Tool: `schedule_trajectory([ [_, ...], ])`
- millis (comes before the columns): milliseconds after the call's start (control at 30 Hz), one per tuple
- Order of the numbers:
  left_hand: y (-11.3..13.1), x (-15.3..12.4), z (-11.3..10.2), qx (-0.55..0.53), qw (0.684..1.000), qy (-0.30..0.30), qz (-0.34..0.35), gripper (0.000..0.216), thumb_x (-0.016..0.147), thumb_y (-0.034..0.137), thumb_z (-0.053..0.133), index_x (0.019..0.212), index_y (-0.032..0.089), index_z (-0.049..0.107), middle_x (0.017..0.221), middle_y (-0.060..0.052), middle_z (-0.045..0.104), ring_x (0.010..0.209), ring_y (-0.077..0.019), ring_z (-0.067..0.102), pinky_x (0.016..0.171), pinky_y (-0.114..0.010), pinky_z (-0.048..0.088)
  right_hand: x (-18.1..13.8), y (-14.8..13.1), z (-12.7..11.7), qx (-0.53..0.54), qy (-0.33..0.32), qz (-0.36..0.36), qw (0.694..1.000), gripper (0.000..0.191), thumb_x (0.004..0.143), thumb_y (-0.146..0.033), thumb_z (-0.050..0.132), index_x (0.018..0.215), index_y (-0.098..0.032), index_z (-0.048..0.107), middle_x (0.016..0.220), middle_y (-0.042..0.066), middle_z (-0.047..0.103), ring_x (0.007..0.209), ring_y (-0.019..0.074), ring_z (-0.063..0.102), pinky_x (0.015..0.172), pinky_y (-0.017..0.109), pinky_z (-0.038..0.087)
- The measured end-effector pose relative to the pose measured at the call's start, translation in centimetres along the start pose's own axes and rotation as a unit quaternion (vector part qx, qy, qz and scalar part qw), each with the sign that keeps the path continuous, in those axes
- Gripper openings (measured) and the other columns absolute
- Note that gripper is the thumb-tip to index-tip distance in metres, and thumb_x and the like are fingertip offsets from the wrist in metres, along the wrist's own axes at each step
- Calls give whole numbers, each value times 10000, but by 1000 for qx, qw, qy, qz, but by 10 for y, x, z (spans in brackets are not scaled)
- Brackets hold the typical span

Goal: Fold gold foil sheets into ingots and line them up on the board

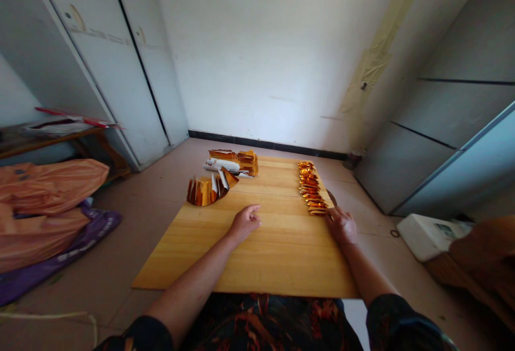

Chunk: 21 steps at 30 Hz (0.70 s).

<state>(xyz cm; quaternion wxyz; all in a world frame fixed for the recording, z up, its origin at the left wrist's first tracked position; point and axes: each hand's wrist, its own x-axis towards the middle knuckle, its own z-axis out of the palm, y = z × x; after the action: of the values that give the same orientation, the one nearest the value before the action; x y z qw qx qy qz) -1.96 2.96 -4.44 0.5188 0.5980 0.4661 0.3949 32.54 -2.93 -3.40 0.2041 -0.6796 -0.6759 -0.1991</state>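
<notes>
A wooden board (281, 254) lies on the floor. Along its right edge runs a row of folded gold pieces (310, 189). The right hand (341, 226) touches the nearest one, but I cannot tell whether it grips it. The left hand (244, 222) rests mid-board, loosely curled and empty. Fanned gold sheets (206, 190) sit at the board's far left.

Board (257, 254): near edge at the person's lap.
Row of folded pieces (311, 190): on the board, along its right edge.
Fanned sheets (207, 190): far left of the board.
Stack of sheets (233, 162): just behind the fanned sheets.
Left hand (243, 223): on the board's middle.
Right hand (341, 225): at the row's near end.
Bags (44, 200): left of the board.
</notes>
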Motion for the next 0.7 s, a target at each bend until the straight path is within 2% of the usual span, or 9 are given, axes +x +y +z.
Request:
schedule_trajectory([
  [133,-2,1,1,1,1000,2,3,546,588,112,630,1132,137,596,1038,-64,631,705,-92,589,655,-201,472,-1,0,0,5,-3,-4,1000,192,847,-232,476,832,-190,663,818,55,652,710,155,567,676,269,333],
  [367,-1,1,1,13,1000,7,8,527,595,98,618,1120,137,602,1010,-56,643,701,-93,593,652,-198,472,2,-3,-2,-31,-5,-9,999,207,840,-246,478,705,-183,622,714,47,625,609,139,525,636,271,319],
  [700,0,0,0,32,999,2,13,502,599,122,615,1101,129,612,808,-11,654,693,-111,601,657,-207,463,-2,-8,-4,-49,-1,-4,999,174,802,-305,532,691,-185,592,690,28,621,575,123,498,625,269,289],
])
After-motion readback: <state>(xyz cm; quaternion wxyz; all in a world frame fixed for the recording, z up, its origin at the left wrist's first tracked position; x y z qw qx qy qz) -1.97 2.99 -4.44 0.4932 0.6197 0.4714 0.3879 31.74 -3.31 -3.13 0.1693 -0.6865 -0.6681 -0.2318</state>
